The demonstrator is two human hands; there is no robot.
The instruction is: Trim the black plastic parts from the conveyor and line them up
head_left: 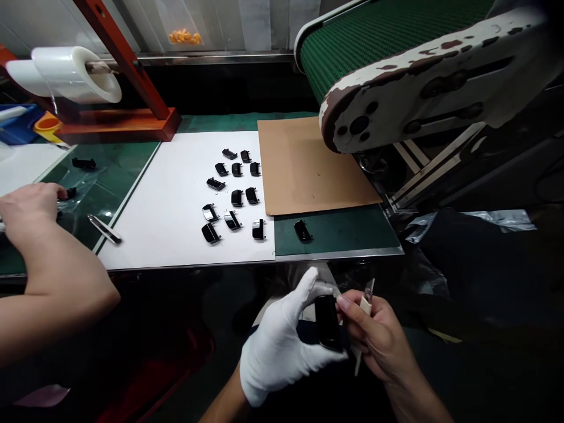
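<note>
A white glove covers my left hand, whose thumb and fingers grip a glossy black plastic part by its two ends. My bare right hand is closed around a utility knife with a pale handle, its blade pointing up. The right fingertips are at the right edge of the black part; whether they press on it I cannot tell. Beyond my hands, another such black part lies on the green mat by the table's front edge. Several more black parts are scattered over a white sheet.
A brown cardboard sheet lies beneath the end of a green conveyor belt. At left, a co-worker's arm reaches over the table near a pen-like tool. A roll of clear film hangs on an orange stand.
</note>
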